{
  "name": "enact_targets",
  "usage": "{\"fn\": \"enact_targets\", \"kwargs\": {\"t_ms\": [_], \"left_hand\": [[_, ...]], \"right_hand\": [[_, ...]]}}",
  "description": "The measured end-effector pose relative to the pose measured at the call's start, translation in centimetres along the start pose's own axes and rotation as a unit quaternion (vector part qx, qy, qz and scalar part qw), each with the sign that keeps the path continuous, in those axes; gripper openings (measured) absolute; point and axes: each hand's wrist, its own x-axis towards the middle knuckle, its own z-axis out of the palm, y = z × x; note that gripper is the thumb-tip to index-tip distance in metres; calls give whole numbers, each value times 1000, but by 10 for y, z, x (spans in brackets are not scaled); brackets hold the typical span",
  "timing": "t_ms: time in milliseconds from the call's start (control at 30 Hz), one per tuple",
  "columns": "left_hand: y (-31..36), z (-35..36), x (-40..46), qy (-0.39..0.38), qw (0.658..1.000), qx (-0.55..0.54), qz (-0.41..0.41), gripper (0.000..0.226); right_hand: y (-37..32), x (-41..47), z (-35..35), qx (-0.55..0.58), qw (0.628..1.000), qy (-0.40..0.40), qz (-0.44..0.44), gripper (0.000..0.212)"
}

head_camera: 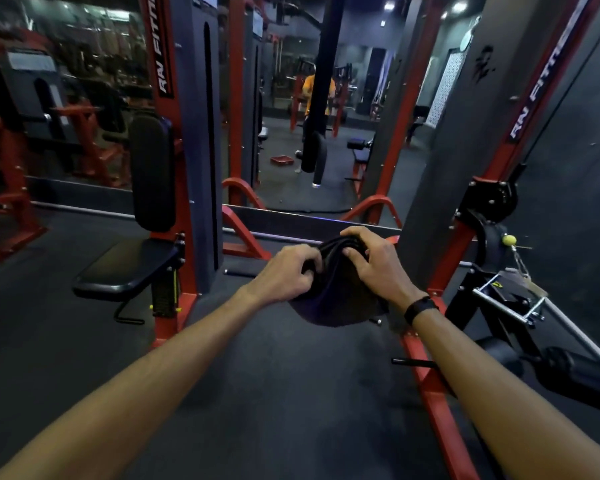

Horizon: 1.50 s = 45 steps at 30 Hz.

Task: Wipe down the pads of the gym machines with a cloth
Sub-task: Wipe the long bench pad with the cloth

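This is a gym; red and dark steel machine frames [174, 109] stand in rows on a dark rubber floor [264, 393]; one has a padded seat [129, 268] and an upright back pad [151, 171]; a wall mirror [84, 98] reflects more machines; a cable handle [510, 299] hangs on a chain at the right.

Bare floor [291, 393] lies open under your forearms at 6 o'clock. At 9 o'clock the black seat pad [125, 268] and red upright [182, 188] block you; at 3 o'clock the red frame [440, 393] and cable handle [513, 299] crowd in.
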Motion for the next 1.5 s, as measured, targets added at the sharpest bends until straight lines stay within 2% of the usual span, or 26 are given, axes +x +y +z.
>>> {"fn": "enact_targets", "kwargs": {"t_ms": [100, 167, 233, 433, 533, 600, 733, 867, 933, 1067, 1333, 1500], "left_hand": [[23, 25, -16, -100, 981, 155, -60, 36], [43, 46, -23, -124, 960, 242, -61, 34], [61, 63, -31, -124, 955, 267, -47, 33], [93, 84, -64, -97, 976, 193, -37, 42], [113, 84, -79, -85, 981, 174, 10, 50], [125, 80, -83, -78, 988, 130, 25, 44], [165, 73, -95, -55, 998, -24, 20, 15], [204, 63, -122, -39, 994, -103, 28, 15], [215, 59, -139, -66, 994, -79, 26, 20], [229, 75, -185, -104, 990, 53, 83, 41], [276, 170, -250, -173, 942, 169, 232, 22], [329, 222, -247, -177, 946, 129, 240, 22]], "right_hand": [[7, -26, -32, 3, 1000, 10, -1, 26], [12, -46, -54, 4, 1000, 3, -1, 26], [21, -66, -73, -2, 1000, -3, -4, 25], [53, -125, -112, -33, 996, -72, 41, 24], [55, -154, -124, -32, 992, -96, 72, 30], [53, -163, -127, -21, 991, -106, 84, 30], [35, -187, -148, -12, 990, -101, 94, 26], [15, -212, -163, -20, 991, -88, 97, 24], [8, -230, -167, -23, 991, -79, 105, 22], [-9, -290, -171, -28, 987, -91, 133, 25], [-22, -467, -228, -97, 947, -118, 281, 34], [-28, -533, -288, -127, 930, -85, 336, 34]]}}
